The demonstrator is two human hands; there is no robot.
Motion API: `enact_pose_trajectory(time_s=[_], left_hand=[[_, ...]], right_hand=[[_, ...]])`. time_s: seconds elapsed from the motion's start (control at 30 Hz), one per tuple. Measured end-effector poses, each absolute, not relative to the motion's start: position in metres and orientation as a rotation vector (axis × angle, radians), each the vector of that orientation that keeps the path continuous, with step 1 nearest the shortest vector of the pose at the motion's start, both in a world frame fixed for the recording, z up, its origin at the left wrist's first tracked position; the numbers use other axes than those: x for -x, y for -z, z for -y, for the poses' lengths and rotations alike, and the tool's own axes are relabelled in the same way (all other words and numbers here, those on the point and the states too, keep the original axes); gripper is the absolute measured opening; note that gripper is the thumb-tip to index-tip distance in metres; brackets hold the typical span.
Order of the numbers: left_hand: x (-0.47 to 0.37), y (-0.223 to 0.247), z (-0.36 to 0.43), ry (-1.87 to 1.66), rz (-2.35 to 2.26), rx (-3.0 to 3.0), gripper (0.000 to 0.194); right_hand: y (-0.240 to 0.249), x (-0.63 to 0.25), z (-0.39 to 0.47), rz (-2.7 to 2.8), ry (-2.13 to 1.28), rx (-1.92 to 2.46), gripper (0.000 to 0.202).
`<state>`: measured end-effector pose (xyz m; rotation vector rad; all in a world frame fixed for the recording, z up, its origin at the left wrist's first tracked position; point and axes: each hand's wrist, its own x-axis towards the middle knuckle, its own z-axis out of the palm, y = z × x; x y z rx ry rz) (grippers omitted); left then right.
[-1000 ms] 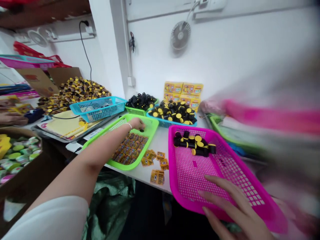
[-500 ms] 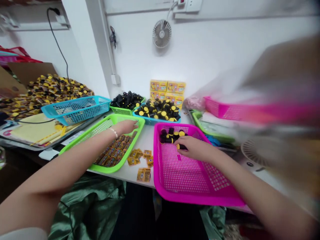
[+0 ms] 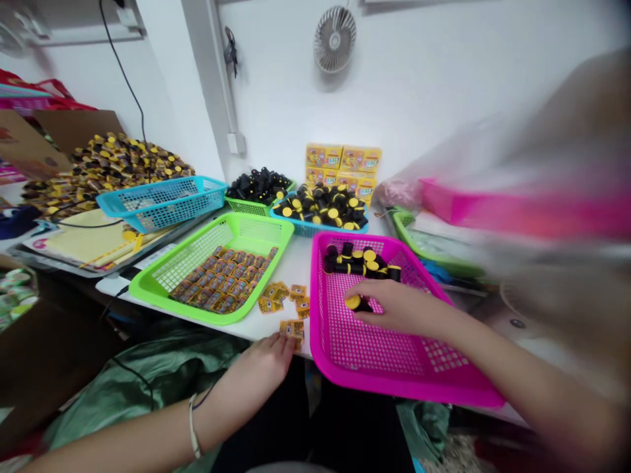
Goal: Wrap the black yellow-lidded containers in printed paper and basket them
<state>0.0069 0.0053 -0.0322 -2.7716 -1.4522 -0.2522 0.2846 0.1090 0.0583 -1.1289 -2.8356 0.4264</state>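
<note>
The right hand (image 3: 394, 305) is holding a yellow-capped black tube (image 3: 353, 302) over the pink basket (image 3: 374, 345), where more tubes (image 3: 365, 264) are lying. The left hand (image 3: 263, 364) is touching a yellow label (image 3: 292, 327); whether it is gripping, I cannot tell. Nearby, a green basket (image 3: 261, 226) is holding wrapped pieces (image 3: 217, 282).

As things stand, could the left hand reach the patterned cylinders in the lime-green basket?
Probably yes: the left hand is close by, touching a yellow label, and nothing covers the patterned cylinders; only the basket's near rim stands between.
</note>
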Motion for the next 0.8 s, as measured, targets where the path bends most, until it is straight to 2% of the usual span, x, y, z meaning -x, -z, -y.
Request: enact_pose_trajectory(time_s=[0.17, 0.3, 0.33, 0.43, 0.5, 0.57, 0.63, 0.7, 0.8], left_hand=[[0.007, 0.02, -0.013, 0.517, 1.595, 2.806, 0.03], [0.008, 0.016, -0.011, 0.913, 1.731, 2.663, 0.017], [0.006, 0.014, -0.009, 1.044, 1.761, 2.61, 0.015], [-0.003, 0.005, 0.001, 1.714, 1.762, 2.462, 0.028], [-0.012, -0.001, 0.009, 2.102, 1.715, 2.407, 0.018], [-0.023, -0.005, 0.017, 2.287, 1.737, 2.425, 0.013], [-0.032, -0.005, 0.024, 2.422, 1.761, 2.426, 0.025], [-0.038, 0.0, 0.031, 2.489, 1.7, 2.398, 0.047], [-0.037, 0.009, 0.038, 2.305, 1.509, 2.45, 0.058]], right_hand=[[-0.075, -0.292, -0.034, 2.393, -0.361, 0.983, 0.025], [-0.059, -0.298, 0.006, 1.991, -0.341, 0.98, 0.032], [-0.052, -0.298, 0.011, 1.924, -0.365, 0.989, 0.035], [-0.035, -0.289, 0.02, 1.764, -0.505, 0.94, 0.042], [-0.03, -0.278, 0.022, 1.664, -0.631, 0.884, 0.045], [-0.031, -0.266, 0.022, 1.571, -0.732, 0.841, 0.047], [-0.034, -0.255, 0.022, 1.482, -0.798, 0.831, 0.047], [-0.036, -0.247, 0.021, 1.38, -0.836, 0.834, 0.044], [-0.038, -0.241, 0.02, 1.257, -0.857, 0.842, 0.033]])
